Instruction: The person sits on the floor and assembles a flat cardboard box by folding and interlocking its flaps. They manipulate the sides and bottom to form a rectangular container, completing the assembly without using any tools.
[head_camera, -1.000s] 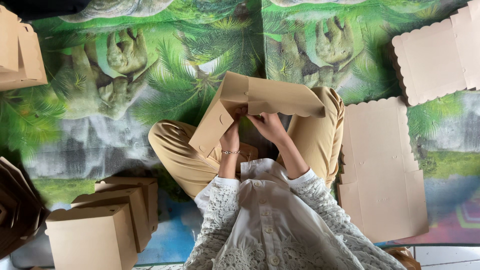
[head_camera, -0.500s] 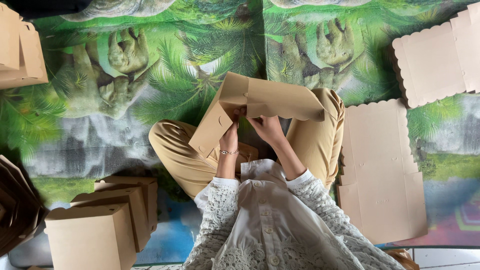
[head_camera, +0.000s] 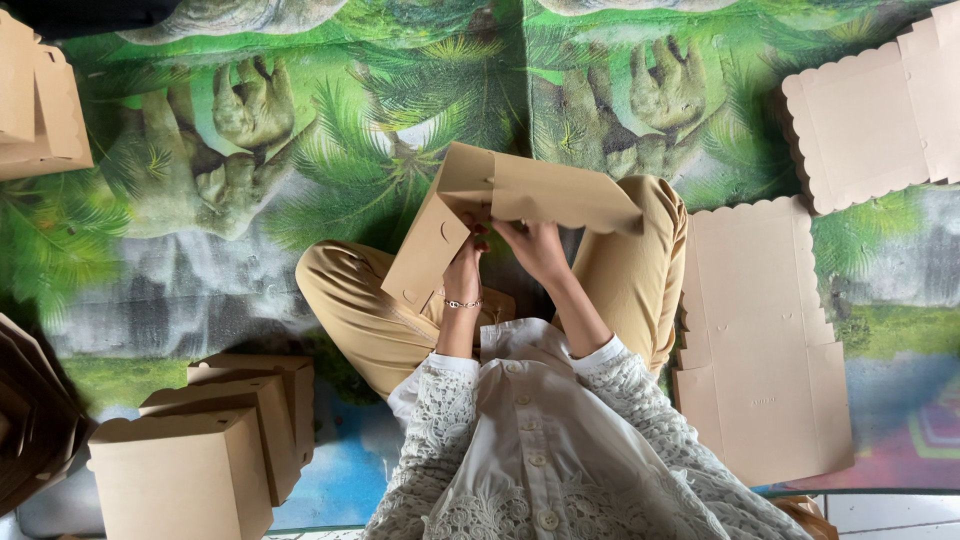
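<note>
A person sits cross-legged on a floor mat (head_camera: 330, 150) printed with green palm fronds and grey animals, and both hands are up in front of the chest working on a tan cardboard box blank (head_camera: 500, 215). The blank is half folded: one long panel with a scalloped edge stretches out over the right knee, and another panel with a small round hole hangs down toward the left knee. It is held clear of the mat, above the lap, roughly at the mat's middle.

The left hand (head_camera: 463, 268), with a thin bracelet at the wrist, is closed around the lower fold of the blank, fingers curled up under it. The right hand (head_camera: 535, 248) is also closed on the cardboard, pinching the fold just beside the left hand; the two hands nearly touch.

By the right knee a flat, unfolded blank (head_camera: 760, 340) lies on the mat, reaching toward its near right corner. More flat blanks (head_camera: 870, 120) lie at the far right corner. Near the left near corner stand several finished boxes (head_camera: 200, 440) close together, and another stack of tan cardboard (head_camera: 40, 100) sits at the far left edge.
</note>
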